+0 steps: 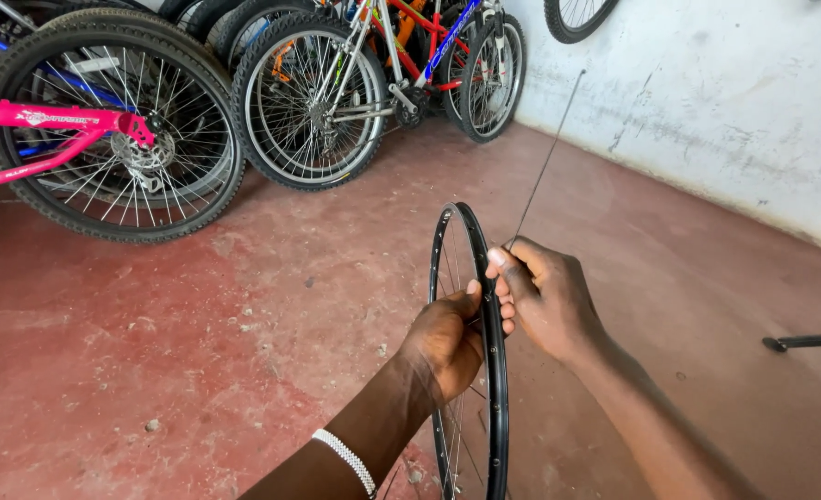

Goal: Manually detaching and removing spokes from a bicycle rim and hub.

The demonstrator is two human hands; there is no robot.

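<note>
Parked bicycles (244, 93) line the back left. Left hand (447, 338) wraps the black rim (496, 389), standing upright, edge-on, mid-floor. Right hand (545, 296) pinches a thin spoke (545, 167) by its lower end, long axis slanting up-right toward the white wall (707, 102).

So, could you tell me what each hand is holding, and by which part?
The left hand grips the bare black wheel rim on its upper edge. The right hand pinches a thin spoke at its lower end, beside the rim.

Worn red concrete floor (244, 306), bicycles (318, 93) standing along it, small stones (153, 425), dark bar (808, 341) at right.
</note>
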